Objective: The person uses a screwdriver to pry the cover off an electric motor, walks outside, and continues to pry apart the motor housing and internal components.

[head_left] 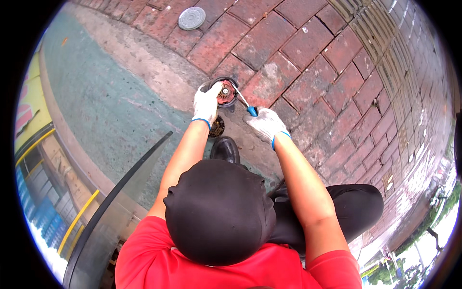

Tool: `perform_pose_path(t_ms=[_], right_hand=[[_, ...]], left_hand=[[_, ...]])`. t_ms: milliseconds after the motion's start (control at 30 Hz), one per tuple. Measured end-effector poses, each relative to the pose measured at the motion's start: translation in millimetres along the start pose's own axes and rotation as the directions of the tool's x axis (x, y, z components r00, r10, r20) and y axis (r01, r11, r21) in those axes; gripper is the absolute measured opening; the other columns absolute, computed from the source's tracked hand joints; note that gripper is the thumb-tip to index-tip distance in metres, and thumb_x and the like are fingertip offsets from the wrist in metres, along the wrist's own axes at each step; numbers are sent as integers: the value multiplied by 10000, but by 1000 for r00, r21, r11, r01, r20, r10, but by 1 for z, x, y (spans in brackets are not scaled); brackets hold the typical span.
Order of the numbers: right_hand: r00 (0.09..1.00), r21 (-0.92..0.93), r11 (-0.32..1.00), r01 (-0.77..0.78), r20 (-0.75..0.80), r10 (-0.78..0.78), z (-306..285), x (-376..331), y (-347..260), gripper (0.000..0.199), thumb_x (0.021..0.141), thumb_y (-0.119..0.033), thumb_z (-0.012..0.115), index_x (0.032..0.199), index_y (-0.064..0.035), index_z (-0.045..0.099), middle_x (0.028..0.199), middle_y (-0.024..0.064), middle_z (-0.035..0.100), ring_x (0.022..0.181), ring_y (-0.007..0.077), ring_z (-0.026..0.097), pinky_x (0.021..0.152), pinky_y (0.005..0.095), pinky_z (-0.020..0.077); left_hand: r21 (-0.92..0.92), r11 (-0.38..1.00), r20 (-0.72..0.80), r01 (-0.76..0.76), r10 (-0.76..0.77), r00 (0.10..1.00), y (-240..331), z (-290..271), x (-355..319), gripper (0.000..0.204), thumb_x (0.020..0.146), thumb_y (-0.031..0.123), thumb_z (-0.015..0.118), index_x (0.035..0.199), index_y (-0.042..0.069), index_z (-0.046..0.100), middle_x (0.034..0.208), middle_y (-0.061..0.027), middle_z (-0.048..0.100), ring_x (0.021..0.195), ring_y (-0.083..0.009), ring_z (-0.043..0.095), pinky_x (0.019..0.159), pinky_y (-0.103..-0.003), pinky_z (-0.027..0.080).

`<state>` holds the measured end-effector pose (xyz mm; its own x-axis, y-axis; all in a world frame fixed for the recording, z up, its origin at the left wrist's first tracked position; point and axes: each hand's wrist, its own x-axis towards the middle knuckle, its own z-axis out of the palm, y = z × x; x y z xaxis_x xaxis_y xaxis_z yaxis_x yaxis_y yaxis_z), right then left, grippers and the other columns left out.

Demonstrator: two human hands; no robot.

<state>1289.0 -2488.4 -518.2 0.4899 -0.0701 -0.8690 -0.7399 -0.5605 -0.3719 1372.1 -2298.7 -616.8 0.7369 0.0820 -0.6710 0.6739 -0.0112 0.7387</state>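
My left hand (205, 104), in a white glove with a blue cuff, grips the left rim of a round dark housing (232, 102). Inside the housing is a ring of reddish, copper-coloured windings around a pale centre. A screwdriver (251, 111) with a blue handle is in my right hand (267, 124), gloved the same way, with its fingers closed at the end of the handle. Its metal shaft slants up and left to the housing's right edge; where exactly the tip touches cannot be made out. Close below my left wrist lies a second round part (218, 127), dark and brassy, partly hidden by the glove.
My black shoe (225, 149) stands just below the second round part. Red paving bricks (308, 86) extend to the right, and a green-painted strip (110, 106) runs on the left. A grey round cover (192, 18) sits in the bricks farther off. A dark-edged panel (127, 185) rises at left.
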Motion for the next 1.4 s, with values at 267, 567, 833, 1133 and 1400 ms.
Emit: perform_pose_path(t_ms=[267, 567, 833, 1133, 1400], right_hand=[[992, 15, 993, 114, -49, -113, -12, -10, 0, 421, 907, -366, 601, 1156, -41, 697, 1172, 282, 699, 1154, 431, 656, 979, 476, 511], [994, 66, 992, 112, -28, -110, -12, -13, -3, 411, 920, -370, 588, 1137, -39, 697, 1138, 265, 709, 1115, 438, 664, 946, 471, 518], [992, 95, 988, 119, -60, -114, -5, -8, -1, 405, 917, -356, 599, 1179, -65, 701, 1145, 262, 709, 1106, 433, 670, 945, 464, 521], [978, -148, 976, 157, -113, -174, -14, -11, -10, 361, 950, -333, 581, 1143, -53, 703, 1137, 254, 717, 1096, 435, 678, 936, 491, 530], [982, -181, 973, 140, -96, -160, -22, -8, -20, 362, 952, -316, 578, 1167, -58, 713, 1162, 255, 711, 1119, 434, 672, 959, 491, 531]], left_hand=[[43, 999, -40, -30, 32, 999, 9, 10, -8, 437, 937, 136, 748, 1330, -32, 654, 1188, -121, 727, 1039, -204, 684, 926, -331, 548], [102, 994, -50, -49, 54, 997, 13, 12, -8, 403, 921, 140, 752, 1281, -27, 687, 1144, -122, 741, 1008, -209, 693, 903, -333, 552], [8, 1000, -65, 11, -11, 998, 6, 7, 1, 359, 893, 177, 781, 1182, -27, 725, 1075, -131, 748, 957, -215, 695, 861, -350, 549], [120, 992, -64, 27, -20, 998, 4, 1, 12, 328, 881, 215, 790, 1103, -22, 744, 1035, -121, 751, 912, -211, 684, 823, -356, 536], [112, 992, -17, -66, 68, 998, 12, 2, 13, 247, 891, 140, 779, 1097, 4, 767, 981, -80, 760, 870, -182, 686, 803, -341, 543]])
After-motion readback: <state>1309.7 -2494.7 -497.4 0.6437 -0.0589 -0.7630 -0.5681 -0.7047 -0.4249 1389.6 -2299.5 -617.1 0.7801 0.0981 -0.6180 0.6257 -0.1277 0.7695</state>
